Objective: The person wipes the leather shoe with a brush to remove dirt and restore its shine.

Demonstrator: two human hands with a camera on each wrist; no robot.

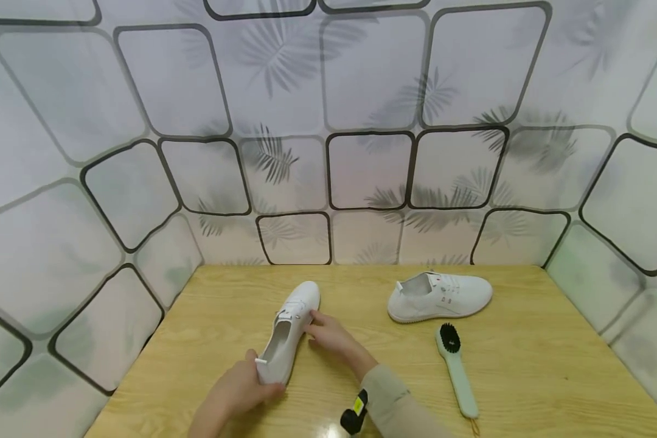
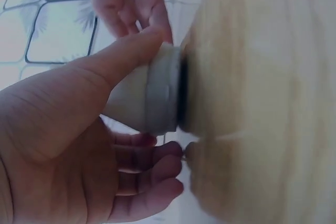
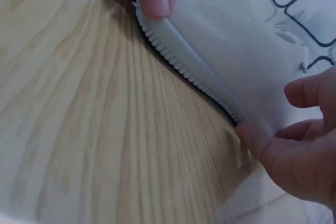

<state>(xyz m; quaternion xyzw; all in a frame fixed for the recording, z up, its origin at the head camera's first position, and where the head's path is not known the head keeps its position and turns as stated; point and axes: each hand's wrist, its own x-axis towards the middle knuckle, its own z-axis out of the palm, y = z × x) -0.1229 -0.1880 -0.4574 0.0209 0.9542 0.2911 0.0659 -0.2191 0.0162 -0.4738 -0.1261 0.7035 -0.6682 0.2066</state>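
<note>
A white lace-up shoe stands on the wooden table, toe pointing away. At its heel is my left hand, which grips it with the thumb on one side and the fingers on the other. My right hand touches the shoe's right side near the laces. In the right wrist view, fingertips of that hand rest low against the shoe, by the ridged sole. The left wrist view shows the heel close up, sole down near the tabletop.
A second white shoe lies at the back right, toe to the right. Below it is a pale green brush with black bristles and a hanging loop. The wooden table meets patterned walls at the back and sides. A black strap with a yellow patch is near my right sleeve.
</note>
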